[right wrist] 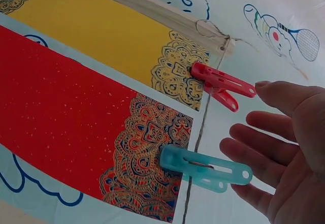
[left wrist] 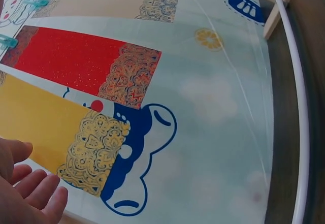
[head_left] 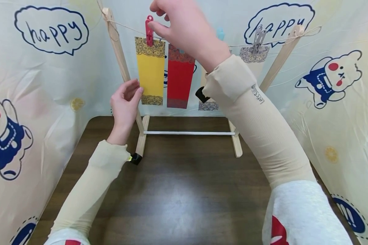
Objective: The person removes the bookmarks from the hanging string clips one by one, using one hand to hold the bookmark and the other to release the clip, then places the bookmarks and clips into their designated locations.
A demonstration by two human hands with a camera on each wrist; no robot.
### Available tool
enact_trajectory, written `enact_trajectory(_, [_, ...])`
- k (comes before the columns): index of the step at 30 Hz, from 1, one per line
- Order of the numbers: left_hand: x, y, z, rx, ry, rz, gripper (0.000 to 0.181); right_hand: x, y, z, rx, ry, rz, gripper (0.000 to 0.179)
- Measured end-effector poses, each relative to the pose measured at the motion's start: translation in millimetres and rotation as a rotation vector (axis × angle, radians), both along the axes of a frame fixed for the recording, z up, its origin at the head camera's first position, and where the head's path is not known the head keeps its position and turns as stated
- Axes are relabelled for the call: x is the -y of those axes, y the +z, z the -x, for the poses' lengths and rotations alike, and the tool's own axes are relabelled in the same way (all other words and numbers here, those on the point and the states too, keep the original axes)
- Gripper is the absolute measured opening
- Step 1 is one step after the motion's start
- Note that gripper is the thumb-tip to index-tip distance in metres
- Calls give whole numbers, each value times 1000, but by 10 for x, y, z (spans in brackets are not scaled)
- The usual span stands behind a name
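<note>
Your head view is bright, with pale glare on the brown table (head_left: 174,200). Your wrist views look dimmer; your right hand (right wrist: 299,153) is shaded, and the white rod (left wrist: 303,107) bows near the left one's edge.

got a pale printed backdrop (head_left: 58,81) wrapping the back and both sides, kinda creased at left. spotting a "happy" speech bubble (head_left: 51,30) upper left, another upper right. also seeing a cartoon bear (head_left: 331,80) in blue on each side, little orange slices (head_left: 331,154), blue oval badges (head_left: 352,216) low down, and a dark wood-grain surface (head_left: 171,197) with a shiny patch.
</note>
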State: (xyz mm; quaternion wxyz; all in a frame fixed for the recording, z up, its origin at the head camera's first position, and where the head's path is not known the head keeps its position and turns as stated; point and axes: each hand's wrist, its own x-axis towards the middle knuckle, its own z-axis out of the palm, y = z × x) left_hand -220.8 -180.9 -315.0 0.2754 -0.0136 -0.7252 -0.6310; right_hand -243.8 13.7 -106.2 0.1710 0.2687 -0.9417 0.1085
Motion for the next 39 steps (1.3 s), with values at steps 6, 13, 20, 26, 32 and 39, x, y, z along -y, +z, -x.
enact_trajectory(6, [-6,-8,71,15,-12,-66,29,72,-3,50,41,-2,-30,56])
enact_trajectory(13, [-24,-18,72,51,-33,-110,25,106,-26,57,18,-11,-70,55])
enact_trajectory(20, [-29,-19,66,80,-38,-123,26,117,-37,47,7,-3,-88,54])
enact_trajectory(26, [-10,-30,88,59,-77,-184,20,128,-26,34,12,12,-69,49])
enact_trajectory(32, [23,-49,82,53,-85,-197,13,122,-17,36,0,27,-62,44])
enact_trajectory(39, [40,-46,71,70,-124,-224,12,133,-5,64,43,39,-27,42])
